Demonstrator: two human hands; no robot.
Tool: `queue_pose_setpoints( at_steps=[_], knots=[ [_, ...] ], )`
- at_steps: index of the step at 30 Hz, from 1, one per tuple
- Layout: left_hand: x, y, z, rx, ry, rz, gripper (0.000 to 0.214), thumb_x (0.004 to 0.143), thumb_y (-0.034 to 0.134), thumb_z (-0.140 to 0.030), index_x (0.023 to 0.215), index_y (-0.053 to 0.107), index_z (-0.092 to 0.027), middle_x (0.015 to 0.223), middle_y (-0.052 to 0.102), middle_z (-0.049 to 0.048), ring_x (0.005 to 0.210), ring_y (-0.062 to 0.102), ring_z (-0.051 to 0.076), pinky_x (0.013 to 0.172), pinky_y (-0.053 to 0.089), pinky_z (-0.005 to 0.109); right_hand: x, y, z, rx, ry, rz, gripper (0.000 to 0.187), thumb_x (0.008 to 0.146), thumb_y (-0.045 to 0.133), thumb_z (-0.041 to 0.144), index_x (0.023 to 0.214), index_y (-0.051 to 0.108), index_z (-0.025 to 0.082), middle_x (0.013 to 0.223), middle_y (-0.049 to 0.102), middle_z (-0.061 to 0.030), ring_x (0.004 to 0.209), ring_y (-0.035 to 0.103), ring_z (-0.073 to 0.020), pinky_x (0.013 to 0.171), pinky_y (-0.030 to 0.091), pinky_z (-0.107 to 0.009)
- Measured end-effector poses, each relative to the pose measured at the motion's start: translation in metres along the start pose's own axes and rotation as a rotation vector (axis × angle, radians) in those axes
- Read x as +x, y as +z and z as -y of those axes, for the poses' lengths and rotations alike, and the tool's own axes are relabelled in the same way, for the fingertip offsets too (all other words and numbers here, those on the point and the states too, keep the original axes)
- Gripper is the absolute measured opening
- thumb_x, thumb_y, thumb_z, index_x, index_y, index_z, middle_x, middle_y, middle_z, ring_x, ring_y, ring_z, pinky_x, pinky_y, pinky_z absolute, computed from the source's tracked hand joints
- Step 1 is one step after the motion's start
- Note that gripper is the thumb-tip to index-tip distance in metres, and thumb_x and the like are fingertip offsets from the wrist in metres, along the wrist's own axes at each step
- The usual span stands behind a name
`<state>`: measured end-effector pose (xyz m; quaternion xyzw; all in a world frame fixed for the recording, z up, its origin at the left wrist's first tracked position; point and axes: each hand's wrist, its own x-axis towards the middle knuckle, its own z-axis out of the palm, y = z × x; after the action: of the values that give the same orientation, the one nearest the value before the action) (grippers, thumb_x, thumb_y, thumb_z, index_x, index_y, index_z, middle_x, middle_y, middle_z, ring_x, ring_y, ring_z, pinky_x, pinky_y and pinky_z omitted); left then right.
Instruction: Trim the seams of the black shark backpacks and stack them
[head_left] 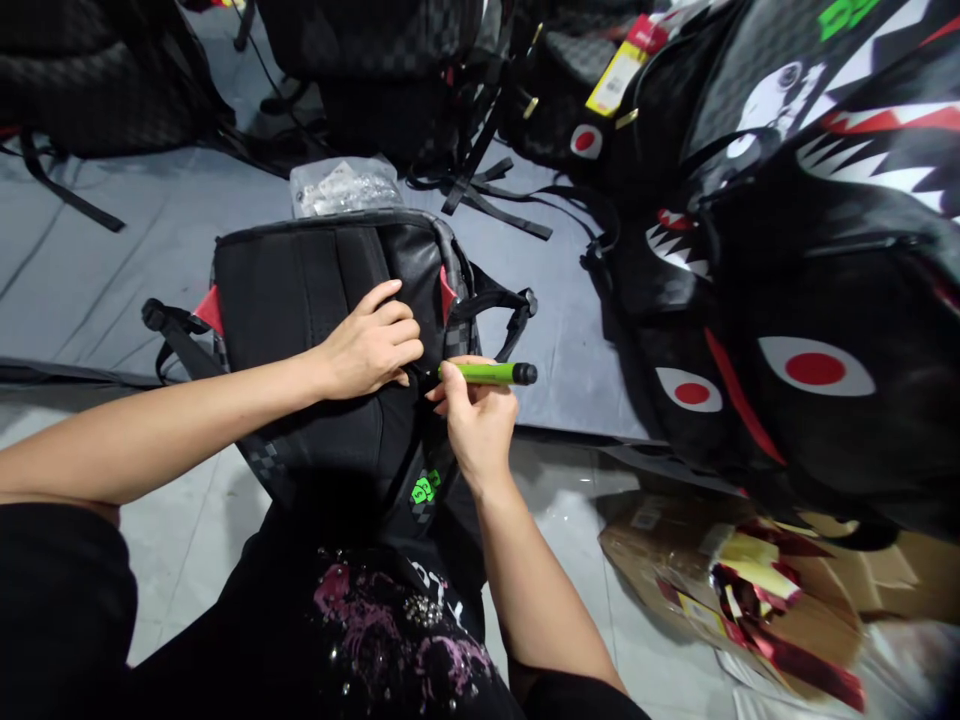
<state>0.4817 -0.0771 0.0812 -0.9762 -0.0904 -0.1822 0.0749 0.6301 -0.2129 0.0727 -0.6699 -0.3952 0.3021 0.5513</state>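
Observation:
A black backpack [277,290] lies with its padded back panel up, partly on the grey-covered table and partly over my lap. My left hand [371,345] rests on this panel, its fingers curled and its thumb and forefinger pinching the black fabric near the panel's right side. In my right hand [480,420] is a green marker pen [487,374] with a black end pointing right. Its other end is hidden by my fingers, close to the left fingertips and against the bag. Checked straps with buckles stick out at both sides, beside red corner pieces.
Behind the bag, a clear plastic bag [345,188] sits on the grey table cover [90,260]. More black backpacks [375,60] line the back. Shark-face backpacks [810,300] are piled at right, one with a yellow-red tag [626,65]. An open cardboard box [675,560] with scraps stands on the floor.

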Motion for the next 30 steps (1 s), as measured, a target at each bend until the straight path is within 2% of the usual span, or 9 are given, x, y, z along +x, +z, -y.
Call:
queue_pose_setpoints(
  at_steps=[7, 14, 17, 23, 24, 26, 28, 30],
  knots=[
    [0.001, 0.001, -0.001, -0.002, 0.002, -0.025, 0.025, 0.091, 0.064, -0.044, 0.086, 0.064, -0.020, 0.090, 0.067, 0.0034, 0.097, 0.056, 0.023, 0.116, 0.038, 0.055, 0.000, 0.001, -0.003, -0.015, -0.001, -0.049, 0.025, 0.090, 0.064, 0.044, 0.093, 0.062, 0.019, 0.061, 0.067, 0.0025, 0.052, 0.067, -0.0157, 0.048, 0.053, -0.026],
    [0.007, -0.005, 0.001, -0.023, -0.017, 0.058, 0.025, 0.086, 0.071, -0.043, 0.089, 0.066, -0.019, 0.092, 0.069, 0.0046, 0.098, 0.057, 0.024, 0.115, 0.034, 0.054, -0.002, 0.002, -0.003, 0.014, 0.004, -0.044, 0.026, 0.089, 0.066, 0.044, 0.096, 0.063, 0.019, 0.066, 0.068, 0.0016, 0.059, 0.070, -0.0165, 0.051, 0.054, -0.025],
    [0.013, -0.010, 0.007, -0.053, 0.018, 0.109, 0.025, 0.084, 0.074, -0.042, 0.088, 0.067, -0.018, 0.091, 0.070, 0.0050, 0.098, 0.058, 0.025, 0.110, 0.035, 0.050, 0.000, 0.001, -0.005, 0.016, -0.006, -0.020, 0.027, 0.089, 0.066, 0.045, 0.098, 0.064, 0.019, 0.068, 0.069, 0.0008, 0.060, 0.070, -0.0172, 0.052, 0.055, -0.027],
    [0.026, -0.022, 0.014, -0.019, 0.094, 0.208, 0.021, 0.086, 0.073, -0.038, 0.087, 0.067, -0.018, 0.091, 0.070, 0.0041, 0.088, 0.060, 0.021, 0.091, 0.038, 0.039, -0.003, -0.006, 0.000, -0.004, -0.052, 0.020, 0.031, 0.088, 0.068, 0.046, 0.101, 0.065, 0.018, 0.073, 0.072, -0.0024, 0.063, 0.072, -0.0201, 0.056, 0.059, -0.031],
    [0.025, -0.028, 0.013, -0.005, 0.089, 0.209, 0.022, 0.088, 0.072, -0.039, 0.087, 0.067, -0.018, 0.090, 0.070, 0.0034, 0.087, 0.060, 0.020, 0.091, 0.037, 0.038, -0.007, -0.007, 0.002, -0.026, -0.098, 0.000, 0.030, 0.089, 0.067, 0.045, 0.103, 0.066, 0.018, 0.077, 0.074, -0.0038, 0.065, 0.073, -0.0206, 0.059, 0.060, -0.032],
    [0.019, -0.046, 0.009, 0.031, 0.067, 0.175, 0.022, 0.090, 0.068, -0.039, 0.085, 0.066, -0.018, 0.087, 0.070, 0.0018, 0.084, 0.059, 0.018, 0.090, 0.036, 0.036, -0.017, -0.008, 0.010, -0.117, -0.282, -0.044, 0.026, 0.092, 0.065, 0.038, 0.109, 0.067, 0.018, 0.092, 0.077, -0.0074, 0.077, 0.076, -0.0218, 0.071, 0.063, -0.035],
    [0.008, -0.073, -0.002, 0.092, 0.017, 0.105, 0.022, 0.093, 0.065, -0.039, 0.084, 0.065, -0.019, 0.086, 0.069, 0.0015, 0.083, 0.058, 0.017, 0.088, 0.035, 0.036, -0.029, -0.011, 0.020, -0.232, -0.542, -0.067, 0.024, 0.092, 0.066, 0.028, 0.115, 0.067, 0.021, 0.106, 0.077, -0.0084, 0.091, 0.076, -0.0231, 0.083, 0.062, -0.037],
    [-0.004, -0.107, -0.018, 0.162, -0.049, 0.024, 0.023, 0.095, 0.061, -0.039, 0.086, 0.064, -0.019, 0.086, 0.068, 0.0024, 0.083, 0.057, 0.018, 0.084, 0.034, 0.038, -0.040, -0.017, 0.034, -0.299, -0.771, -0.101, 0.031, 0.090, 0.068, 0.020, 0.121, 0.066, 0.024, 0.110, 0.077, -0.0068, 0.098, 0.075, -0.0249, 0.088, 0.060, -0.039]
  ],
)
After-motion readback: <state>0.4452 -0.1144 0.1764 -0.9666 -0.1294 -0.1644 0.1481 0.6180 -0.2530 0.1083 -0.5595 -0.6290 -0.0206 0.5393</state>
